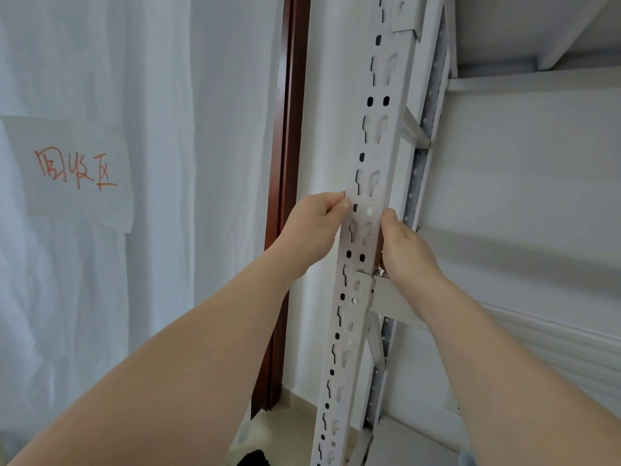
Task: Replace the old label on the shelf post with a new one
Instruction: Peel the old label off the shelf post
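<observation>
While both hands are up on the post (366, 196), there's a pale strip, looks like the label (364, 210), stretched across its front face at about hand height. It's nearly the same white as the metal, so it's hard to make out, and I can't tell if it's old or new. The holes in the post show through it faintly.

The left hand (314, 227) is curled, thumb and fingertips pinching the strip's left end right at the post's left edge. The right hand (408, 250) is on the other side, thumb pressed against the post's right edge at the strip's end, the other fingers wrapped behind where I can't see them. So both are closed on the post and label, not loose.

Just below the right hand a crossbeam (393, 301) hooks into the post. To the left there's a white curtain (161, 129) with a paper sign (74, 173) stuck on it, red handwriting. A dark brown door frame (289, 129) runs between curtain and post.
</observation>
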